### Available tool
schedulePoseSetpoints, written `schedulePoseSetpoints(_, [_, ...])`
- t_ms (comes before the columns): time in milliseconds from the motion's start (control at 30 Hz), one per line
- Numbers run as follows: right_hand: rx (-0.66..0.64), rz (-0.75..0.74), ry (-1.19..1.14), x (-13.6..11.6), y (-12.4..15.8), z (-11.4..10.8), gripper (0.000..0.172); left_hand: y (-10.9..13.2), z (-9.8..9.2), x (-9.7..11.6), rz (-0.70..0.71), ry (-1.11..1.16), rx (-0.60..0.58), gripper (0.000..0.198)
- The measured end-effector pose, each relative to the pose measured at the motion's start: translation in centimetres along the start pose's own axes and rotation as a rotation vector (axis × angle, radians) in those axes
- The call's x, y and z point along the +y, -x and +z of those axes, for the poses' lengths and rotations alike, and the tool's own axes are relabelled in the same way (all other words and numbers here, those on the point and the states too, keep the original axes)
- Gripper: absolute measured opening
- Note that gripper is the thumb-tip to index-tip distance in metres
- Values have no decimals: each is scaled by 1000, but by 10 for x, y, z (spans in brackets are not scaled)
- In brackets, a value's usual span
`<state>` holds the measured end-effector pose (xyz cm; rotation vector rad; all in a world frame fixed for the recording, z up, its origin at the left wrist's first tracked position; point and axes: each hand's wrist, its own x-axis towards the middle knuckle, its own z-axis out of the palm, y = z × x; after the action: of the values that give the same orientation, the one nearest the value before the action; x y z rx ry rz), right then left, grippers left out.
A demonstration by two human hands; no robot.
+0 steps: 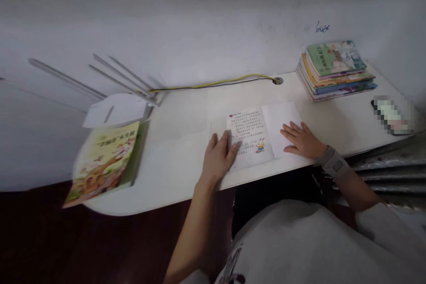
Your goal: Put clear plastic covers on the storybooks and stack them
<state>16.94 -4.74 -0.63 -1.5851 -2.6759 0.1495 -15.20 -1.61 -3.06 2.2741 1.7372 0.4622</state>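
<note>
An open book (pixel 248 135) lies on the white desk (pixel 173 155), close to its front edge. Its left page carries rows of print and a small rabbit drawing; the right page (pixel 282 117) looks blank. My left hand (pixel 218 157) rests at the book's left edge, fingers apart, the thumb over the printed page. Spread flat on the blank page is my right hand (pixel 303 142), with a grey band around the wrist. Neither hand grips anything.
Stacked books (pixel 336 71) stand at the back right, near a phone (pixel 391 115) with a blurred screen. A white router (pixel 116 108) with antennas sits at the left, beside a yellow-covered book (pixel 106 159) overhanging the edge. Cables (pixel 213 83) run along the wall into a desk hole.
</note>
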Motion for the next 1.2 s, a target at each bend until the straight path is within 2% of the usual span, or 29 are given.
schedulePoseSetpoints(267, [-13, 21, 12, 0, 5, 1, 63, 0, 1, 5, 90, -93, -16, 66])
schedulePoseSetpoints(633, [8, 27, 41, 7, 9, -1, 62, 3, 1, 7, 70, -135, -63, 67])
schedulePoseSetpoints(700, [33, 33, 52, 0, 7, -5, 58, 2, 3, 7, 47, -123, -64, 67])
schedulePoseSetpoints(800, [106, 19, 78, -26, -4, -10, 52, 0, 6, 7, 18, -54, -39, 69])
schedulePoseSetpoints(900, [162, -22, 101, -63, -17, -8, 60, 1, 5, 8, -5, 83, 39, 70])
schedulePoseSetpoints(1000, [170, -24, 130, -91, -26, 0, 70, 7, -2, 16, -67, 355, 203, 65])
schedulePoseSetpoints(1100, [169, -13, 150, -99, -28, 6, 71, 15, -10, 30, -278, 789, 308, 51])
schedulePoseSetpoints(1200, [169, -42, 159, -96, -27, 8, 69, 18, -18, 40, -536, 1286, 246, 41])
